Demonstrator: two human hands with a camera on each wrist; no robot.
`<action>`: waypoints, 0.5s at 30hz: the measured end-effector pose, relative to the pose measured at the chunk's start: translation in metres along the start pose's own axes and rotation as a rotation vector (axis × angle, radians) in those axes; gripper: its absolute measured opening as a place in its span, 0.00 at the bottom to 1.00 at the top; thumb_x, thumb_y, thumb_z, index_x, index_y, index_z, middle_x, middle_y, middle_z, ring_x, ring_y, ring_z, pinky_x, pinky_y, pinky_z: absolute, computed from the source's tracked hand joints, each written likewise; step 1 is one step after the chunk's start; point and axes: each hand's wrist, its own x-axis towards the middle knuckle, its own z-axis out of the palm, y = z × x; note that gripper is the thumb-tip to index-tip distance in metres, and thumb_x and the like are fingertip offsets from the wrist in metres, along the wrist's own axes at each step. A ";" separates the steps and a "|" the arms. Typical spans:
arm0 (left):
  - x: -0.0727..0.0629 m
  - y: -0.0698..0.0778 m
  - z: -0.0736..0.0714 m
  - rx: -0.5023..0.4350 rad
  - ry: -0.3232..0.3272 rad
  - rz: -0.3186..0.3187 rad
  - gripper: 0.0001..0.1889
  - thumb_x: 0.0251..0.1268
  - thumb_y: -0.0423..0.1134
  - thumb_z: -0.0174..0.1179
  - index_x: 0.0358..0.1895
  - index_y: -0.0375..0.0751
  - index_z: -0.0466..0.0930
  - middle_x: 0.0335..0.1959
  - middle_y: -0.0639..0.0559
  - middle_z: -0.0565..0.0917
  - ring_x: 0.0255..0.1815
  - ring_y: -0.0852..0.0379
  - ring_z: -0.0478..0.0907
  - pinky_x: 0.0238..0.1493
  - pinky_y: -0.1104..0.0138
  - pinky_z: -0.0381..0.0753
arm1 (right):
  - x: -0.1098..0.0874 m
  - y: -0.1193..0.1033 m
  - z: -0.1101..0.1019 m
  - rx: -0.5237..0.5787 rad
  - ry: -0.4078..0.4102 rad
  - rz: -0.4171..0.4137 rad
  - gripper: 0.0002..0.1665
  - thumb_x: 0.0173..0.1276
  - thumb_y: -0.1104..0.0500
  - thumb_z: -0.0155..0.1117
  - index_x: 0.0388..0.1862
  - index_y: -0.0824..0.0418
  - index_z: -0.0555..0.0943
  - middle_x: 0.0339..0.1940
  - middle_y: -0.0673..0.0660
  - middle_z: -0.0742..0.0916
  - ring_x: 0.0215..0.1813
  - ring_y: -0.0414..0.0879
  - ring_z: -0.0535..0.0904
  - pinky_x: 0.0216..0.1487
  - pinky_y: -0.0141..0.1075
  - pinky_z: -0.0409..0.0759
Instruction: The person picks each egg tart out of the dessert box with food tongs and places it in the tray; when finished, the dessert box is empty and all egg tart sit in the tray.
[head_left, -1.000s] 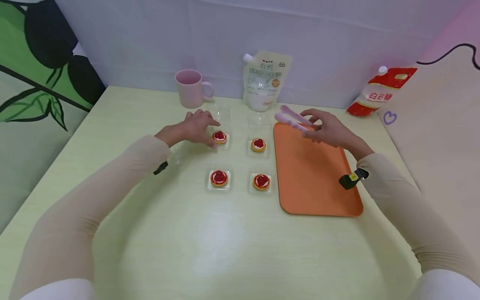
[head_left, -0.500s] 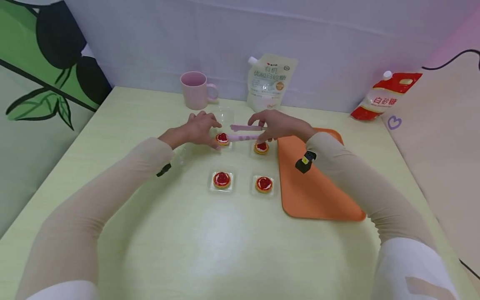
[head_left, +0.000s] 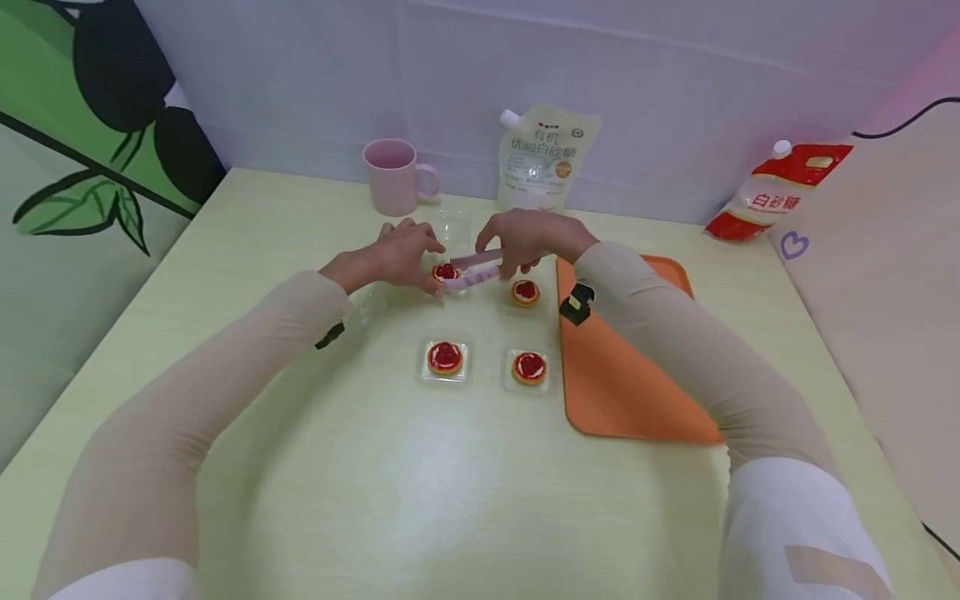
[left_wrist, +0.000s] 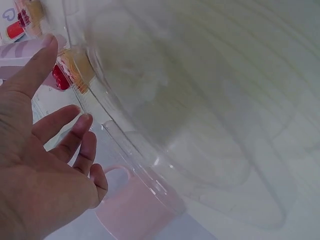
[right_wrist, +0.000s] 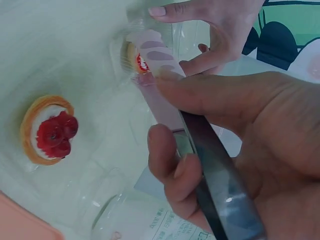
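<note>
Four-cornered clear plastic boxes [head_left: 465, 367] stand on the table, each with a small tart bearing red berries and white cream. My left hand [head_left: 396, 254] holds the far-left box between thumb and fingers, at its left side; the box edge [left_wrist: 120, 135] crosses the left wrist view. My right hand [head_left: 521, 240] grips tongs [right_wrist: 220, 180] with metal handles and lilac ends. The tong ends [head_left: 472, 279] lie around or beside the far-left tart [head_left: 446, 273]; contact is unclear. To their right is another tart [head_left: 526, 292]. Two nearer tarts [head_left: 445, 357] stand in front.
An orange tray [head_left: 622, 392] lies at the right, partly under my right forearm. At the back stand a pink mug [head_left: 392, 179], a pale sugar pouch [head_left: 543, 158] and, far right, a red and white sugar bag [head_left: 776, 192].
My right hand has carried the tongs leftward from above the tray to the far-left tart. The left hand has stayed at that tart's box. The view has shifted slightly.
</note>
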 end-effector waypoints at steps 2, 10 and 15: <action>0.000 0.000 0.000 -0.004 -0.001 0.001 0.41 0.49 0.55 0.77 0.67 0.39 0.76 0.66 0.40 0.72 0.65 0.42 0.63 0.61 0.49 0.57 | 0.002 -0.004 -0.002 -0.013 -0.005 0.023 0.35 0.65 0.59 0.71 0.70 0.50 0.73 0.60 0.57 0.78 0.36 0.49 0.81 0.41 0.37 0.82; -0.001 0.001 -0.001 -0.016 0.005 0.008 0.40 0.50 0.53 0.77 0.66 0.38 0.76 0.64 0.39 0.73 0.63 0.41 0.64 0.58 0.49 0.57 | 0.003 -0.018 -0.007 -0.059 0.023 0.049 0.32 0.64 0.58 0.72 0.67 0.55 0.75 0.63 0.56 0.78 0.46 0.50 0.82 0.41 0.36 0.84; -0.001 0.001 -0.001 -0.013 0.006 0.007 0.40 0.51 0.53 0.76 0.66 0.38 0.76 0.65 0.39 0.73 0.63 0.41 0.64 0.59 0.49 0.58 | -0.001 -0.019 -0.013 -0.062 0.047 0.021 0.31 0.62 0.60 0.73 0.65 0.59 0.76 0.55 0.58 0.82 0.39 0.50 0.83 0.43 0.38 0.84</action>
